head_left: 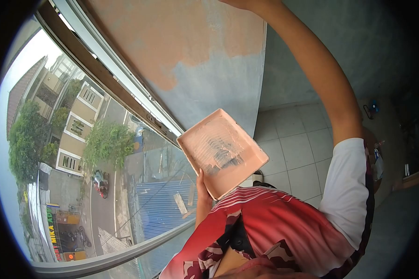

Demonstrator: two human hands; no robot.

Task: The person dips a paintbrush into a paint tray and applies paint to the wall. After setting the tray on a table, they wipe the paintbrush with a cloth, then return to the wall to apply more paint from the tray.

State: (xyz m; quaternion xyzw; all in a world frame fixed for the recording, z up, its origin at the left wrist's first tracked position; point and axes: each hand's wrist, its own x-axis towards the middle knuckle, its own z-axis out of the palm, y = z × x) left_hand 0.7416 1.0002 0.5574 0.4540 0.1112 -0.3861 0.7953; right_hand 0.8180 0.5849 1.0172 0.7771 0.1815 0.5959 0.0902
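My left hand (203, 189) grips a paint tray (246, 169) by its near left edge, the thumb up against the rim. Pink paint coats the tray, and dark patches show through on its ribbed slope. My right arm stretches up to the top edge of the view, where only a sliver of my right hand (241, 3) shows beside the wall. Its fingers, and anything in them, are cut off. Before me the wall (209, 88) is peach-pink in its upper part and bare grey lower down, with an uneven border between.
On my left a window frame (139, 88) runs along a large glass pane, with a street and a blue roof (165, 204) far below. Grey floor tiles (293, 153) lie at right, near my foot (258, 176). Small items (377, 160) sit at the dim far right.
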